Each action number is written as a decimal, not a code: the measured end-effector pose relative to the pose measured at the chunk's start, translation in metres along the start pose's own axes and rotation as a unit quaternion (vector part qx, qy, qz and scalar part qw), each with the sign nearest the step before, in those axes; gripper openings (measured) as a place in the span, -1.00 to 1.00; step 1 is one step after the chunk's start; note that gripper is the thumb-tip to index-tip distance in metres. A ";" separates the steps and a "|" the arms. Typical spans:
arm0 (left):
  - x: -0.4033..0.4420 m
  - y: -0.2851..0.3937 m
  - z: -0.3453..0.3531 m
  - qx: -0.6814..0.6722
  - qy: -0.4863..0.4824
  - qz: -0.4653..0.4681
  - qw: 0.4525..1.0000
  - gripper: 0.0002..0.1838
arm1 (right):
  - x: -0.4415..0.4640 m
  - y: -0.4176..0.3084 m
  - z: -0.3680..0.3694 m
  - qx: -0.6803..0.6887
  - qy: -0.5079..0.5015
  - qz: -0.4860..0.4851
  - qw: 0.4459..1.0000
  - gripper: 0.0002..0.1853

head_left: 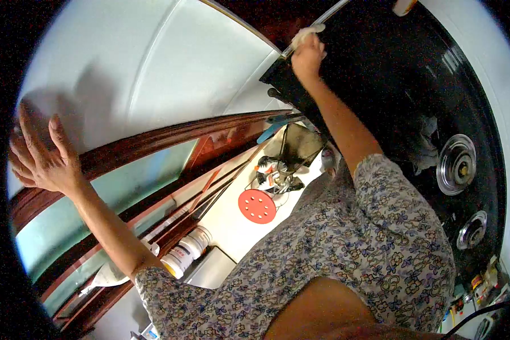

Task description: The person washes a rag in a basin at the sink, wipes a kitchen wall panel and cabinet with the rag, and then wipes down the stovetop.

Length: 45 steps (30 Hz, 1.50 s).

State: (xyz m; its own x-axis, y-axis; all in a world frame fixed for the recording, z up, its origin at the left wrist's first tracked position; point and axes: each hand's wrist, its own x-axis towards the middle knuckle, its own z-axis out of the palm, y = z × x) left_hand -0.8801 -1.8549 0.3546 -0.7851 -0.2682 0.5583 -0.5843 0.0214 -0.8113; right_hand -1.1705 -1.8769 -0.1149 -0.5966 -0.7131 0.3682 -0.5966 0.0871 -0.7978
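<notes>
My right hand (307, 59) is closed around a whitish cloth (306, 36) at the far end of a glossy black surface (374, 73). The cloth lies by the corner where that surface meets a metal edge and a white panel (198, 62). On the other side, my left hand (46, 161) is raised with its fingers spread and holds nothing. It is beside the white panel, over a dark wooden frame (153, 132), and casts a shadow on the panel; whether it touches, I cannot tell.
Two round metal burners (458, 164) (472, 230) sit on the black surface, near a crumpled grey cloth (428, 141). Below are a red round stool (256, 207), white buckets (186, 251) and glass-paned wooden doors (153, 170). Small bottles and packets (481, 286) stand at lower right.
</notes>
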 end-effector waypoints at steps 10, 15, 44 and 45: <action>0.003 0.016 -0.007 -0.051 0.015 -0.041 0.998 -0.46 | 0.009 -0.090 -0.044 0.294 -0.012 0.059 0.954 -0.58; 0.016 0.033 -0.014 -0.093 0.023 -0.045 0.994 -0.46 | 0.001 -0.027 -0.010 0.152 -0.115 0.313 0.930 -0.54; 0.038 0.050 -0.030 -0.083 0.021 -0.017 0.996 -0.44 | 0.038 -0.107 -0.044 0.271 0.026 -0.110 0.956 -0.36; 0.037 0.048 -0.029 -0.070 0.013 -0.010 0.997 -0.42 | 0.029 -0.084 -0.033 0.231 0.001 -0.028 0.973 -0.37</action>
State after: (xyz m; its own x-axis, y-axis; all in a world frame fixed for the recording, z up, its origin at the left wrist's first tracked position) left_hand -0.9431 -1.8359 0.3409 -0.7766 -0.2450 0.5804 -0.6218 0.1502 -0.7686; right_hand -1.1554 -1.8821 -0.0211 -0.5716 -0.7056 0.4189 -0.3249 -0.2742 -0.9051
